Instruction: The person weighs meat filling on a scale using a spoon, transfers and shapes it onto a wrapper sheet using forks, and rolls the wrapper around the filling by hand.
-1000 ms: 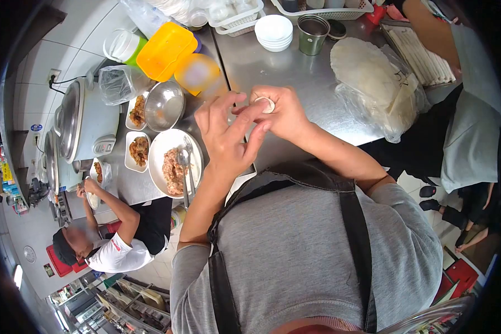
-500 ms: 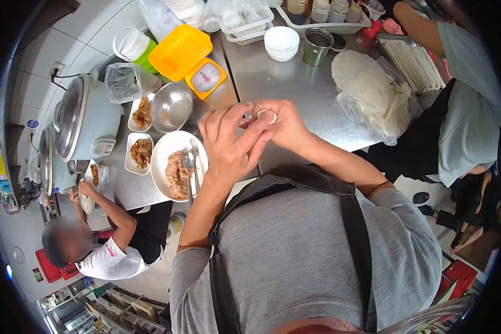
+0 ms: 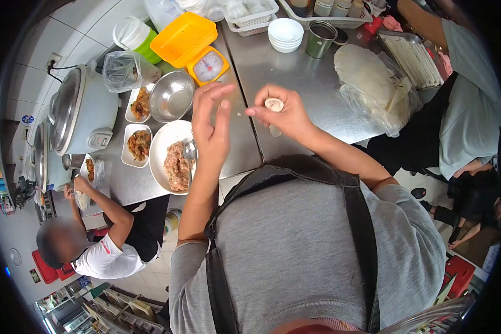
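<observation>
My right hand (image 3: pixel 286 114) is curled round a small pale roll (image 3: pixel 274 104), whose round end with pinkish filling faces up; its lower end shows below the fingers. My left hand (image 3: pixel 211 119) is raised apart from it, fingers spread and holding nothing. Beside my left forearm lies a white plate (image 3: pixel 157 158) of pinkish minced filling (image 3: pixel 176 167), with a spoon (image 3: pixel 190 150) resting on it. A stack of thin round wrappers (image 3: pixel 364 80) lies on plastic at the right.
Left of the plate are a steel bowl (image 3: pixel 172 97), two white dishes of browned food and rice cookers (image 3: pixel 86 111). A yellow scale (image 3: pixel 208 65), white bowls (image 3: pixel 285 34) and a steel cup (image 3: pixel 320 39) stand farther back. People are at both sides.
My left hand has come away from the roll and moved left, its fingers opening. My right hand still holds the roll. The view has shifted slightly.
</observation>
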Tool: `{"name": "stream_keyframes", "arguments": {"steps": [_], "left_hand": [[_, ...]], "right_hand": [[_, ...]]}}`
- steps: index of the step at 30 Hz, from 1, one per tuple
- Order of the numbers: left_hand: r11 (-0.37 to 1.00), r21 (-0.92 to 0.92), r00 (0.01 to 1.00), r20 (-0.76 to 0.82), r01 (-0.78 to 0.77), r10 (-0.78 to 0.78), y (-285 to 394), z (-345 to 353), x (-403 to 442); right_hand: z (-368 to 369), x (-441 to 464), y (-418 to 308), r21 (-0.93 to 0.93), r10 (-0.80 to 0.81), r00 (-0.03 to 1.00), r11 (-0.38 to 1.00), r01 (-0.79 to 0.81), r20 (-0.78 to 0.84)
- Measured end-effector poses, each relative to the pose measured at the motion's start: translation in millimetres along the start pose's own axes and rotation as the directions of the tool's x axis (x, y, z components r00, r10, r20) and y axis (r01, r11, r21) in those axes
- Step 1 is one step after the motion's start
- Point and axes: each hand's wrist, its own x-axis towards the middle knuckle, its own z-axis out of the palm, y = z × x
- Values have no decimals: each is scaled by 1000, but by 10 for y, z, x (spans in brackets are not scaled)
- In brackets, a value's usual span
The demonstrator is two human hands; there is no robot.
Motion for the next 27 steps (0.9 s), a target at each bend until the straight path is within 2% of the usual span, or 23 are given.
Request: {"name": "stream_keyframes", "arguments": {"steps": [2,3,6,9,11,14,15,17,19,20,21,24,27], "left_hand": [[987,-102,991,66,122,-116,-243,48,-77],[981,-100,971,188,169,-148,-428,101,-150],[934,-61,862,409,353,-299,-566,458,-412],[873,-158,811,474,462,-343,-683,882,-559],[858,-137,795,470,494,-383,-873,1164,-660],[852,-133,780,491,507,-388,-1131,1384,-619],[852,-135,776,502,507,-382,-1177,1398,-606],[913,83,777,497,400,-386,-887,1218,-322],[939,236,795,503,250,-339,-590,1019,31],[946,277,808,512,167,-292,-488,942,167],[945,318,815,524,83,-248,-363,876,299],[910,393,720,669,-132,-184,191,663,755],[889,334,658,751,-313,-51,513,660,968]], "right_hand": [[23,17,-6,105,25,998,994,-20,-52],[17,31,15,120,12,997,993,-2,-76],[-59,45,155,133,-34,992,990,51,-123],[-152,49,277,102,-104,987,988,117,-126],[-228,40,305,83,-171,974,979,185,-147],[-466,8,193,272,79,974,962,-18,-212],[-630,22,266,402,66,984,916,5,-163],[-1018,84,458,642,21,997,766,31,-73],[-1163,23,225,784,36,999,620,-45,28],[-1242,-8,116,840,35,996,536,-87,81],[-1379,-51,86,867,47,970,439,-235,240],[-1566,-141,9,749,-5,851,478,-459,525],[-1710,-43,111,510,-45,644,652,-561,764]]}}
